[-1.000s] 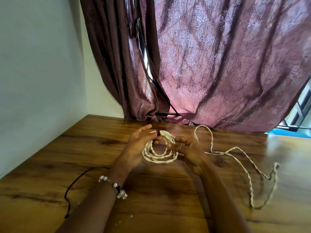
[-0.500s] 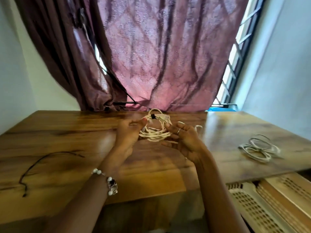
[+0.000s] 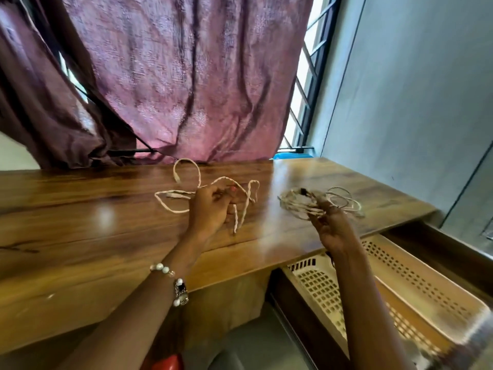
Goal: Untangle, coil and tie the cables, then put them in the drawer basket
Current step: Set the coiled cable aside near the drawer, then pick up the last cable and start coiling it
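Observation:
A loose cream braided cable [image 3: 170,195] sprawls in loops on the wooden table [image 3: 80,214]. My left hand [image 3: 210,209] has its fingers curled round the middle of it. My right hand [image 3: 332,228] pinches a coiled cream cable [image 3: 294,202], bound with a black tie, above the table's right end. Just behind that coil, a second coil of thin white cable [image 3: 348,202] lies on the table. Below the table's right end, an open drawer holds a cream perforated basket [image 3: 424,276]; I see no cables in the part that shows.
A maroon curtain [image 3: 186,76] hangs behind the table and its hem touches the back edge. A barred window and a grey wall [image 3: 413,102] close off the right side. The dark drawer frame [image 3: 440,241] juts out around the basket.
My view swung right. My hands parted: the right one carried the tied coil to the right, and the left one took hold of the loose braided cable on the table.

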A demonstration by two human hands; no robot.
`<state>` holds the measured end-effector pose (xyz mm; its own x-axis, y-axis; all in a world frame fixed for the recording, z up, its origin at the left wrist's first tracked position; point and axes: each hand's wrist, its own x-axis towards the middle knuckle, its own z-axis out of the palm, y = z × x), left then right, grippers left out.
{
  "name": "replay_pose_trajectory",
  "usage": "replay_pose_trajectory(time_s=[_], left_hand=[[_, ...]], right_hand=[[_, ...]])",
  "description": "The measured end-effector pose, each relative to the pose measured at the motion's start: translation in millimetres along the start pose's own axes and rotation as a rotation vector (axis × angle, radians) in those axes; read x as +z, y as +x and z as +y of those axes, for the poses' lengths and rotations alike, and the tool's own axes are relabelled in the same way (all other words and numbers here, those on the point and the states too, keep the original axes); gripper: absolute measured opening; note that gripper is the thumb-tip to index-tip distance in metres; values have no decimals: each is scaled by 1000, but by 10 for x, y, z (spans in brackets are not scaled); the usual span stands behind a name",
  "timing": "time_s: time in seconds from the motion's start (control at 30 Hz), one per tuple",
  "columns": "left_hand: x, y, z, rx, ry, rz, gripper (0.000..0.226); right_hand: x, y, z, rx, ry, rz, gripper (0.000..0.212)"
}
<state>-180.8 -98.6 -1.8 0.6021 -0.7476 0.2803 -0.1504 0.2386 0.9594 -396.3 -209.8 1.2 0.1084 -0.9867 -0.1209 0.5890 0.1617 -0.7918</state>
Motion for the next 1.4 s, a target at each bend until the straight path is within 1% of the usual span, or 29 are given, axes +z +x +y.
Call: replay_pose_trajectory(time_s=[0.03, 0.1, 0.13, 0.2, 0.23, 0.33, 0.37, 0.4, 0.47, 0.53, 0.63, 0.67, 0.73, 0.83, 0.93, 1.0, 1.07, 1.13, 1.2, 1.3, 1.37, 1.4], left_hand=[[-2, 1, -31, 19, 45, 17, 20], [-21, -5, -61, 65, 132, 41, 16], [-29, -16, -64, 82, 168, 45, 16], [-40, -34, -64, 97, 200, 45, 16], [-47, -35, -67, 100, 204, 42, 14], [-78, -19, -90, 105, 199, 25, 11], [-88, -12, -99, 106, 190, 17, 13], [-94, -11, -104, 108, 186, 11, 15], [-102, -19, -103, 105, 183, 4, 19], [-106, -31, -101, 94, 180, 2, 17], [-126, -41, -110, 87, 188, 5, 13], [-141, -40, -127, 85, 191, 0, 13], [-195, -20, -168, 75, 192, -2, 12], [-322, 15, -186, 67, 160, -3, 12], [-536, 64, -126, 114, 175, 68, 20], [-738, 123, -101, 148, 210, 159, 20], [-974, 198, -100, 174, 291, 226, 14], [-1199, 269, -117, 170, 380, 285, 9], [-1396, 319, -128, 145, 432, 344, 6], [-1619, 402, -187, 81, 459, 381, 15], [-1742, 485, -271, 16, 441, 371, 14], [-1798, 537, -324, -11, 430, 362, 10]], right_hand=[[-16, 23, 60, 25, -38, 15, 7], [-10, 31, 184, 70, -106, 49, 8], [3, 39, 238, 63, -136, 85, 5], [37, 46, 309, 15, -226, 150, 14], [58, 53, 335, -29, -311, 171, 19], [103, 56, 330, -250, -901, 263, 48], [106, 64, 323, -292, -1032, 302, 53], [99, 81, 316, -313, -1107, 328, 56], [67, 153, 343, -345, -1154, 367, 60], [37, 188, 403, -425, -1189, 377, 54], [64, 115, 486, -630, -1264, 365, 34], [106, 56, 506, -704, -1283, 348, 28], [220, -105, 540, -848, -1281, 281, 24], [449, -378, 590, -1066, -1130, 151, 27], [730, -630, 642, -1315, -1013, -59, 24], [926, -695, 724, -1378, -1028, -240, 23], [1132, -703, 854, -1336, -1086, -404, 24], [1300, -659, 1028, -1263, -1186, -505, 28], [1430, -578, 1231, -1163, -1340, -562, 33], [1582, -432, 1519, -986, -1554, -659, 41], [1661, -347, 1676, -925, -1626, -678, 43], [1702, -314, 1729, -907, -1626, -658, 42]])
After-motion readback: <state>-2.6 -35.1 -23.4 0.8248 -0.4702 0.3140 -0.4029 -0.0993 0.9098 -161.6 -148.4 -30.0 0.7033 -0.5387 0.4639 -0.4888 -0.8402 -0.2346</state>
